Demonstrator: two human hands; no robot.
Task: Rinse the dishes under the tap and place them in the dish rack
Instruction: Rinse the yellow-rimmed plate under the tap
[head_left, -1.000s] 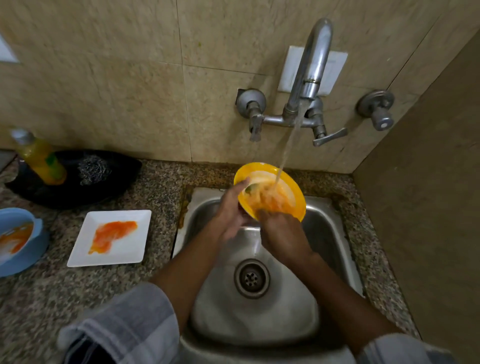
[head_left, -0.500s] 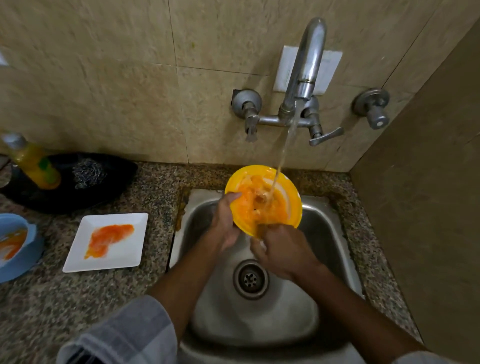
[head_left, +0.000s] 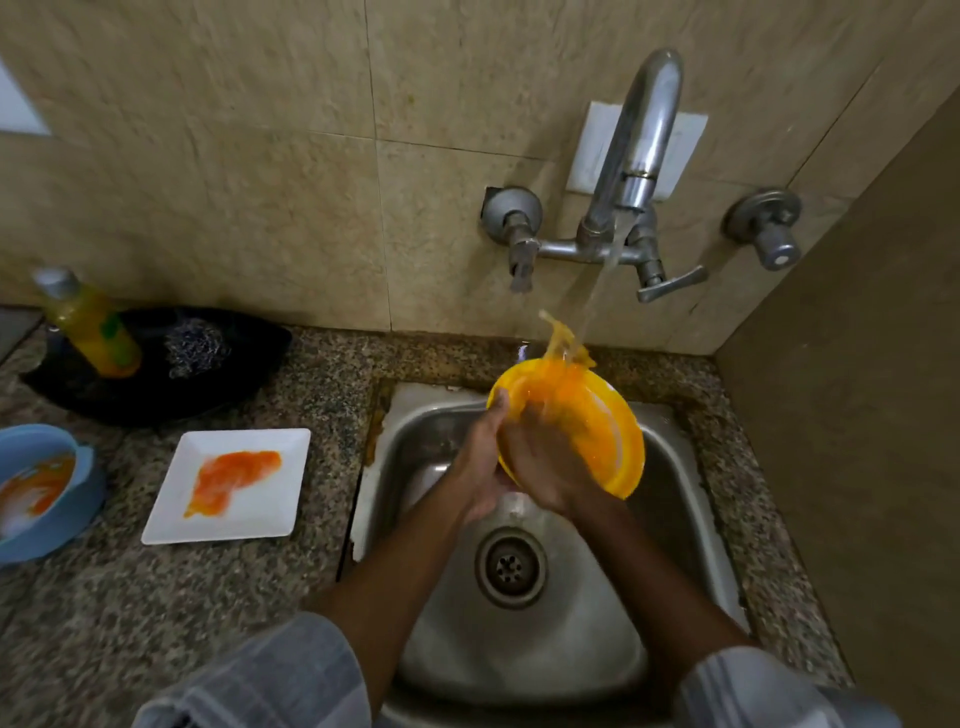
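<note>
A yellow plate (head_left: 602, 431) is being held tilted over the back of the sink (head_left: 415, 457), under the running tap (head_left: 639, 150). Its left rim is being gripped by the left hand (head_left: 480, 462); its face is being rubbed by the right hand (head_left: 540, 467), fingers spread flat. It is probably light, stiff and slippery when wet, so the rim is best pinched firmly.

Left hand (head_left: 480, 460): curled, with the thumb up on top and the fingers tucked behind, gripping.
Right hand (head_left: 540, 462): flat and open, fingers together, blurry.
Left arm: bare, reaching forward from a rolled-up grey sleeve.
Right arm: bare, reaching forward and slanting in, so both hands touch.
</note>
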